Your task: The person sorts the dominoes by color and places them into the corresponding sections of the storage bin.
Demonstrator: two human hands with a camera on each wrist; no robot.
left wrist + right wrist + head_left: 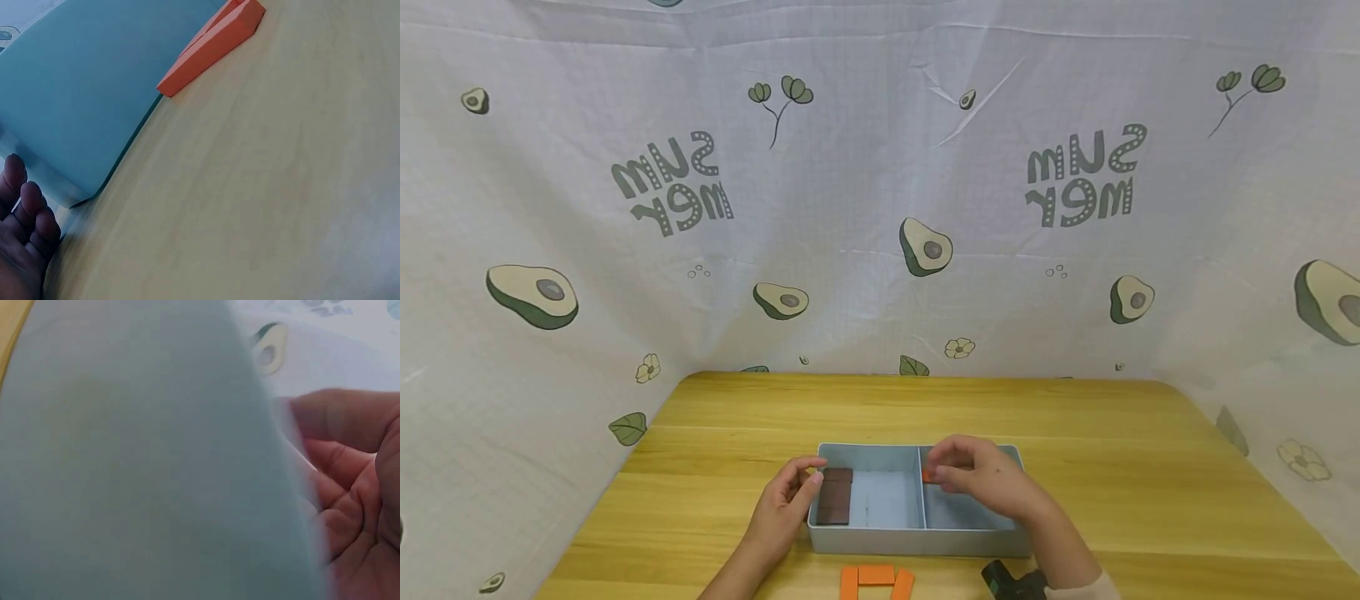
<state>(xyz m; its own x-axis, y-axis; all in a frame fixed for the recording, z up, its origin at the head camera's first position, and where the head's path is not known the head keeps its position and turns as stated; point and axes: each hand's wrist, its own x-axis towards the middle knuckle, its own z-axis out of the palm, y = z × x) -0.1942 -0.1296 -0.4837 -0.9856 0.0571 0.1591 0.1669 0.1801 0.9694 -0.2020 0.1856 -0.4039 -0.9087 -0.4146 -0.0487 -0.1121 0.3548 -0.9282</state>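
Observation:
A light blue two-part box [898, 543] stands on the table. Its left compartment holds dark brown blocks [834, 500] stacked along the left side. My left hand [781, 508] rests at the box's left wall, fingers relaxed, thumb and index fingertip by the rim. In the left wrist view those fingers [31, 215] lie alongside the outer wall. Over the right compartment, my right hand [981, 477] pinches an orange block [927, 477] close beside the divider [922, 500], its fingers mostly covering it. The right wrist view has the box wall hiding the fingertips.
In front of the box, orange blocks [876, 575] lie on the wooden table [737, 417], two upright and one across. A black object [1011, 581] is beside the right forearm. A white curtain [850, 183] printed with avocados hangs behind and at the sides.

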